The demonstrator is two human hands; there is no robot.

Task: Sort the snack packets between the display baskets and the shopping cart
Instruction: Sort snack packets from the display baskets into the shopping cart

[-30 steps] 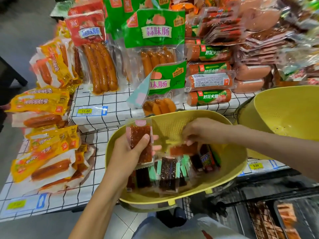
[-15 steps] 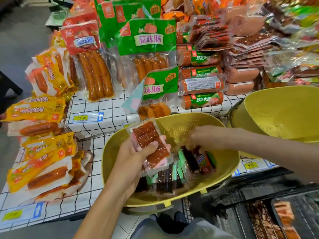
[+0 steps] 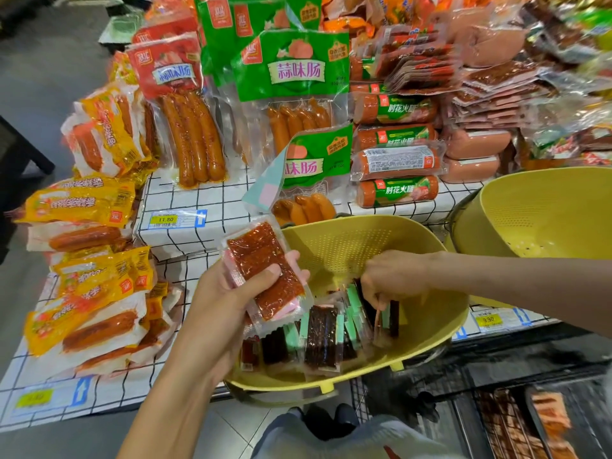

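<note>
On a grid-clothed table (image 3: 185, 236) piled with sausage packs, a yellow basket (image 3: 430, 342) is part-filled; red packets (image 3: 261, 260) are gripped in the left hand (image 3: 228, 306) above it; the right hand (image 3: 394, 279) is curled among dark packets (image 3: 321, 339), its hold unclear; most sorting is judged undone.

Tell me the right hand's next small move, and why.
The right hand should probably lift the reddish packet it seems to pinch out of the yellow basket onto the red stack the left hand grips; mostly dark packets lie around it.
</note>
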